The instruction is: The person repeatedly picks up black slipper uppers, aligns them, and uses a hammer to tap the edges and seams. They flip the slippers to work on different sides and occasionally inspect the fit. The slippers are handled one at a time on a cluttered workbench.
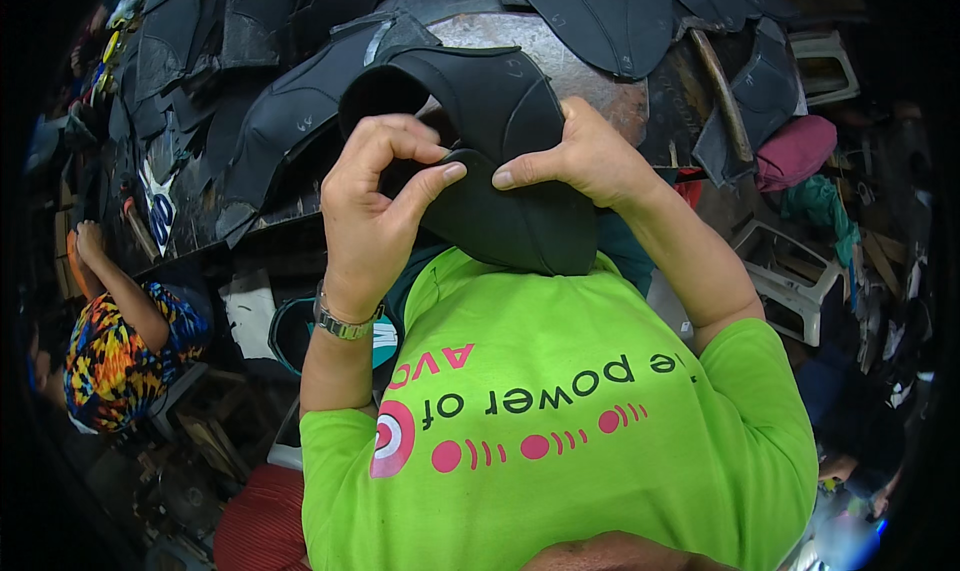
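A stitched black leather panel (510, 96), shaped like a saddle flap, is bent up between my hands in front of my chest. Its lower part (520, 216) hangs against my green shirt. At the fold, my left hand (385, 181) pinches a curved edge between thumb and curled fingers. My right hand (585, 161) grips the panel's right side, with the thumb flat on the front and the fingers hidden behind. More black leather pieces (300, 111) lie on the worktable beyond, one close behind my left hand.
Blue-handled scissors (158, 206) and a hammer (140, 228) lie at the table's left. A wooden handle (722, 96) rests at the right near a maroon cloth bundle (796, 153). Plastic stools (795, 286) stand to the right. Another person (130, 341) works at far left.
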Demonstrator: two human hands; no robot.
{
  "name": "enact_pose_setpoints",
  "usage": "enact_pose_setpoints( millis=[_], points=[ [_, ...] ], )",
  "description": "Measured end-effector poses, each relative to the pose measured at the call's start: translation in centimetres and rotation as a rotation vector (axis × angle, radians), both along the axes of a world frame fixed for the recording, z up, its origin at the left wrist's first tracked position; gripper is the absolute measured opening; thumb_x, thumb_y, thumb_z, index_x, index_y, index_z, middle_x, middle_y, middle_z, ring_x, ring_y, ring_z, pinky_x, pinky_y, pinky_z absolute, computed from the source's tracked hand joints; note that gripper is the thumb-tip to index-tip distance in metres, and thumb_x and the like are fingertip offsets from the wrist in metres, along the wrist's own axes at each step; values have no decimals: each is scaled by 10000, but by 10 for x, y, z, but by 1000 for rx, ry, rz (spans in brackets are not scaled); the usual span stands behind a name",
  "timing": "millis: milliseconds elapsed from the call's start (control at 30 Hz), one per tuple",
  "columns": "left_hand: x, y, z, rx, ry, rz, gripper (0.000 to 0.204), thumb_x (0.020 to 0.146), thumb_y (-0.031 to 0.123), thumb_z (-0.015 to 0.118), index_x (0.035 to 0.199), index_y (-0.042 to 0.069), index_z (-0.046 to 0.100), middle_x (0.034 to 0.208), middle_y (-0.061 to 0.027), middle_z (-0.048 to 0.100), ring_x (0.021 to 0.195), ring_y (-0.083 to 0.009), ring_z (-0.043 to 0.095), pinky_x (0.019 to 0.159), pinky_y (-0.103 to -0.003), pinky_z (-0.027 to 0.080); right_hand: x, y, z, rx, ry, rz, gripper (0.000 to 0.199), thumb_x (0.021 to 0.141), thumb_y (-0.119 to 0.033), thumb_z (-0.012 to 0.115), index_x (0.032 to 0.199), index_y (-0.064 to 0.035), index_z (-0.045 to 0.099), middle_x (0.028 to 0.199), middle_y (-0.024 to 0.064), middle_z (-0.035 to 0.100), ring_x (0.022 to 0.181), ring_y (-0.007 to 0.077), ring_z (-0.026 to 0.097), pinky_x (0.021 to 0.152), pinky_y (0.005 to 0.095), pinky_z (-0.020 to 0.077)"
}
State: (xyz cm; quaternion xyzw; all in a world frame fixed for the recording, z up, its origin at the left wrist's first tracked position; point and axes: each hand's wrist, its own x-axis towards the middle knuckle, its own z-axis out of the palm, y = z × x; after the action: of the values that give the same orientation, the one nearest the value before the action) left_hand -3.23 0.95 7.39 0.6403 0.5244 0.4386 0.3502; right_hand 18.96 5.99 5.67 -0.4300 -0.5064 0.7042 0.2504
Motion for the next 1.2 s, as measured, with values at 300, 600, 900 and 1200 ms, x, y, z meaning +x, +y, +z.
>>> enact_pose_setpoints(
  millis=[300,600,900,1200],
  points=[
    [-5,6,3,-184,-171,-74,124,838,16,774,896,-5,667,833,-21,685,770,-67,633,712,-203,516,1,1,-2,-12,96,21,352,710,-80,834,1018,48,723,953,97,741,826,142,680,788,291,553],
    [-1,8,-6,-42,-170,-87,123,814,-32,765,883,-11,665,951,-65,691,859,-101,648,745,-223,523,2,2,-8,35,83,24,365,712,-97,833,1028,48,721,951,90,737,838,138,668,790,291,548],
    [-3,10,-3,-83,-140,-151,137,828,-87,735,900,-16,643,1058,-99,676,942,-129,630,861,-257,508,2,2,-9,50,19,21,373,715,-117,832,1030,48,719,946,90,736,833,142,666,787,293,547],
    [-11,25,0,-288,-196,-189,149,830,24,773,873,5,632,897,-71,699,830,-96,655,789,-235,522,-2,2,-7,35,107,36,404,718,-78,830,1084,37,705,998,87,731,878,143,668,829,298,545]
  ],
)
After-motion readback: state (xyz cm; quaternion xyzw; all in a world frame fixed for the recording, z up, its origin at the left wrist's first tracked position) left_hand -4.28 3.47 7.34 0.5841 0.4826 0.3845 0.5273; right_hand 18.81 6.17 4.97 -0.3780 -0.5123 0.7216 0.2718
